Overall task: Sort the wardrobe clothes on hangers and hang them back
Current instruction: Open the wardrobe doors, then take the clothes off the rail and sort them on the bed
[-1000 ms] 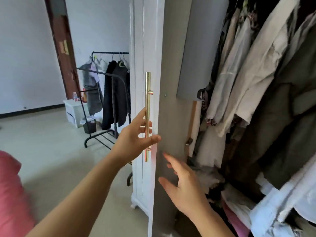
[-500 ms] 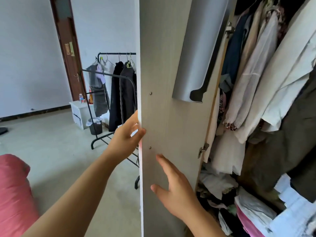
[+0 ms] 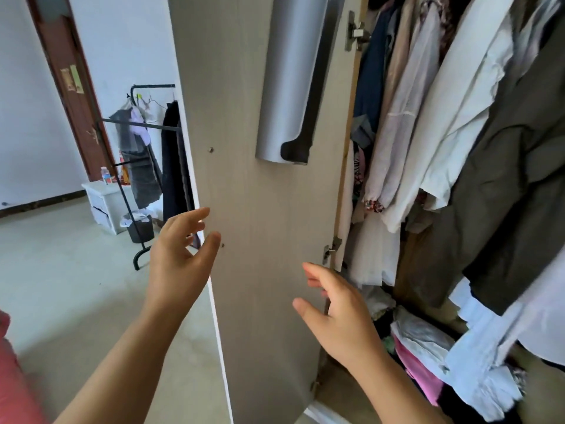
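Wardrobe door [image 3: 269, 209] w/ L hand [image 3: 177, 255] & R hand [image 3: 339, 319] near, grips loose (holding nothing).

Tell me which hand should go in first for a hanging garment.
The right hand, probably. It hangs open beside the wardrobe opening, nearest the hanging clothes. The left hand is open too, but sits at the outer edge of the door, with the panel between it and the clothes.

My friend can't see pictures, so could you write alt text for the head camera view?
Two open hands, left hand and right hand, reach at an open wardrobe door. Right of it, hanging clothes crowd above a heap of folded clothes. A clothes rack stands behind, left.
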`<state>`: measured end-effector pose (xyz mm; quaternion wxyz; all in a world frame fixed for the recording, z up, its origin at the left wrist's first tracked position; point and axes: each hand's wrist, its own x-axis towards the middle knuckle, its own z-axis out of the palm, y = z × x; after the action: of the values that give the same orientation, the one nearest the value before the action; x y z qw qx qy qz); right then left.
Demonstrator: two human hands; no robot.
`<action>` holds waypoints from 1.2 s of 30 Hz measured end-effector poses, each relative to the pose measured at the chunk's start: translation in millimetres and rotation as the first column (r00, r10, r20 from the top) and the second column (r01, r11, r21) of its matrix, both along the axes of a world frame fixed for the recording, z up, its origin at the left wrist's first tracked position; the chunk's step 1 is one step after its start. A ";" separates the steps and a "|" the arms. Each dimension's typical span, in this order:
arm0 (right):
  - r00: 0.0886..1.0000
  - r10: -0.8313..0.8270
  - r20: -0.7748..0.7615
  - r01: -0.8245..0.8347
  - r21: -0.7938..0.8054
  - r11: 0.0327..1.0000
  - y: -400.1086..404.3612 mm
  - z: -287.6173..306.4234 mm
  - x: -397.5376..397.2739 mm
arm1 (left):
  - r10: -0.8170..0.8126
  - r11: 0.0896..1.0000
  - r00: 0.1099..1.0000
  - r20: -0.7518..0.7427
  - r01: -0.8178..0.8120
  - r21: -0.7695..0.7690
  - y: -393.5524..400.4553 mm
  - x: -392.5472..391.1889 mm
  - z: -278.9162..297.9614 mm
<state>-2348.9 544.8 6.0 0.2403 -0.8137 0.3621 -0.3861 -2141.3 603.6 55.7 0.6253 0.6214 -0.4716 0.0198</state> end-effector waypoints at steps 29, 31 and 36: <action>0.789 -0.499 0.358 0.580 -0.167 0.798 -83.4 176.0 -254.5 | -0.586 0.771 0.730 0.351 0.636 -0.037 -164.4 -288.9 143.7; 0.783 -0.493 0.379 0.585 -0.183 0.790 -101.9 189.5 -252.3 | -0.574 0.764 0.725 0.381 0.641 -0.071 -185.4 -290.6 157.7; 0.779 -0.495 0.386 0.609 -0.274 0.745 -150.7 232.8 -247.0 | -0.555 0.728 0.709 0.435 0.667 -0.160 -243.2 -294.8 202.1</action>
<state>-2596.0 394.1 238.8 -0.0001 -0.6331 0.4668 -0.6175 -2436.1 360.3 257.9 0.5868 0.3082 -0.7488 -0.0056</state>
